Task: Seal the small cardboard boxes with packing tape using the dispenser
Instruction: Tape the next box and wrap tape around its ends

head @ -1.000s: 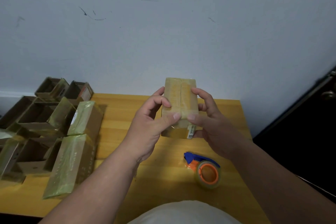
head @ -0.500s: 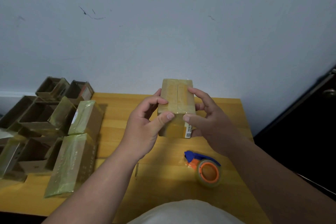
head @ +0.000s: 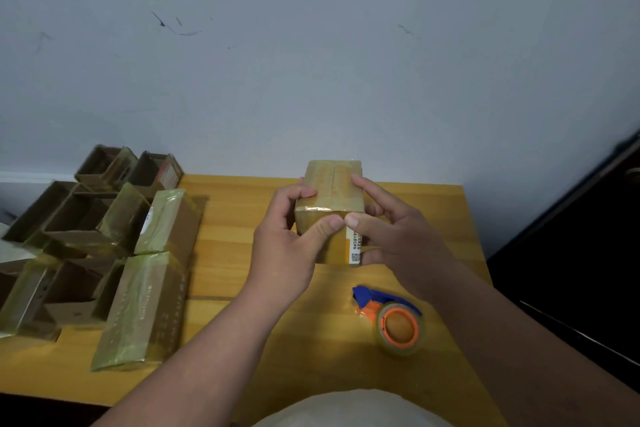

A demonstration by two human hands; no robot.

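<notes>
Between both hands, tan taped box (head: 332, 191) stands upright, barcode label showing.

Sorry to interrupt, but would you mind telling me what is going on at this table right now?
A person is holding a small cardboard box upright over the wooden table with both hands, left hand and right hand, thumbs pressing on its taped front edge. The tape dispenser lies on the table near the right forearm, untouched. Two taped boxes and several open boxes sit to the left.
</notes>
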